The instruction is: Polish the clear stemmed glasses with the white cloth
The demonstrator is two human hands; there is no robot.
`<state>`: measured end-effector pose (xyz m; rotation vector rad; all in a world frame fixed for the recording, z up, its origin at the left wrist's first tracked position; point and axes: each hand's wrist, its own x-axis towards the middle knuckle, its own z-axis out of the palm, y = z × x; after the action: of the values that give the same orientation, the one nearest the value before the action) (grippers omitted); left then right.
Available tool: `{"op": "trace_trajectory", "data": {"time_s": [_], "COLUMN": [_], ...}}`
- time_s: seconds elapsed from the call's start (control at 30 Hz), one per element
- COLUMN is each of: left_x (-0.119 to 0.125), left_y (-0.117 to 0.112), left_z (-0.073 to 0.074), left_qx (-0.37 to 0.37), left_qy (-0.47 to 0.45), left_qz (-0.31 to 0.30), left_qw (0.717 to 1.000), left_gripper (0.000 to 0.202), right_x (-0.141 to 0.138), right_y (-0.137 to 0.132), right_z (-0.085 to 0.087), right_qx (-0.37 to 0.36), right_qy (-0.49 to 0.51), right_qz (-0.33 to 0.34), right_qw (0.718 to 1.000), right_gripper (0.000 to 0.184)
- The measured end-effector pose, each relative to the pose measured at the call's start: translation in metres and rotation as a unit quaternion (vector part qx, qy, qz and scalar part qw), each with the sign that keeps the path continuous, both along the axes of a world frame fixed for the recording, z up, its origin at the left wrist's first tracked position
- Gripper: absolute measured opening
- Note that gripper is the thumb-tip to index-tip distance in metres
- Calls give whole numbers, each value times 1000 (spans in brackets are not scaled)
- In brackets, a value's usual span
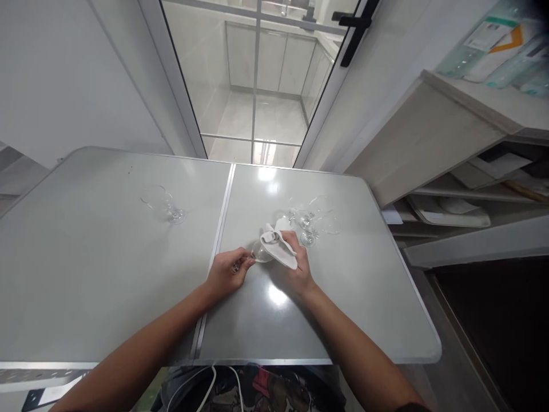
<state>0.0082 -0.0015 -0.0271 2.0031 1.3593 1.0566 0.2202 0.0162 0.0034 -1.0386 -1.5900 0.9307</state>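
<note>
In my left hand [230, 269] is a clear stemmed glass [260, 252], gripped by its stem and base and tipped sideways so its bowl points right. A white cloth [279, 250] is bunched in my right hand [298, 266], pressed against the rim end of that glass. The fingers under the cloth are partly hidden. Just beyond my right hand stand several more clear stemmed glasses [307, 237], close together. Another stemmed glass [175, 215] stands alone on the left half of the table.
The pale grey table [128, 286] has a metal seam [223, 217] across its middle. Behind it is a glazed door [253, 74] with a black handle [354, 23]. A shelf unit [472, 109] at the right holds plastic bottles [493, 46] and flat items.
</note>
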Motion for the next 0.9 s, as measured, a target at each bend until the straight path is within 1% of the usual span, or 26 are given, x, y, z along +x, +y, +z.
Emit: {"op": "trace_trajectory", "data": {"time_s": [0.13, 0.2, 0.27, 0.33, 0.37, 0.4, 0.43, 0.53, 0.6, 0.7, 0.77, 0.8, 0.87, 0.9], "left_x": [0, -1, -2, -2, -2, -2, -3, -5, -9, -10, -7, -4, 0, 2], "left_y": [5, 7, 7, 6, 6, 5, 5, 6, 8, 7, 3, 1, -1, -2], "left_z": [3, 3, 2, 0, -2, -3, -5, -10, -12, -11, -9, -7, -2, 0], "left_qx": [-47, -46, -19, 21, 41, 60, 80, 131, 154, 161, 128, 95, 7, -43], "left_qy": [-30, -32, -18, 3, 16, 29, 45, 88, 108, 113, 89, 65, 1, -37], "left_qz": [-3, 3, 19, 35, 39, 39, 37, 35, 38, 35, 24, 18, 5, -1], "left_qw": [998, 998, 999, 999, 998, 997, 995, 987, 981, 980, 987, 993, 1000, 998], "left_gripper": [14, 14, 15, 16, 15, 15, 15, 14, 13, 11, 12, 12, 14, 16], "right_x": [5, 6, 6, 5, 4, 4, 3, 0, -1, 0, 2, 4, 6, 7], "right_y": [2, 2, 0, -2, -3, -4, -5, -5, -3, 2, 6, 7, 7, 6], "right_z": [-3, -2, -1, -1, -1, -2, -3, -5, -4, -3, -2, -1, 2, 3], "right_qx": [9, 30, 66, 91, 90, 80, 65, 19, -7, -40, -61, -73, -91, -94], "right_qy": [-50, -72, -82, -61, -41, -20, -4, 10, 21, 35, 22, 14, 0, -4], "right_qz": [-11, -24, -75, -153, -181, -194, -187, -94, -37, 20, 56, 72, 99, 107], "right_qw": [999, 997, 992, 982, 978, 978, 980, 995, 999, 998, 996, 995, 991, 990], "right_gripper": [22, 22, 26, 29, 30, 33, 37, 46, 46, 43, 41, 41, 40, 40]}}
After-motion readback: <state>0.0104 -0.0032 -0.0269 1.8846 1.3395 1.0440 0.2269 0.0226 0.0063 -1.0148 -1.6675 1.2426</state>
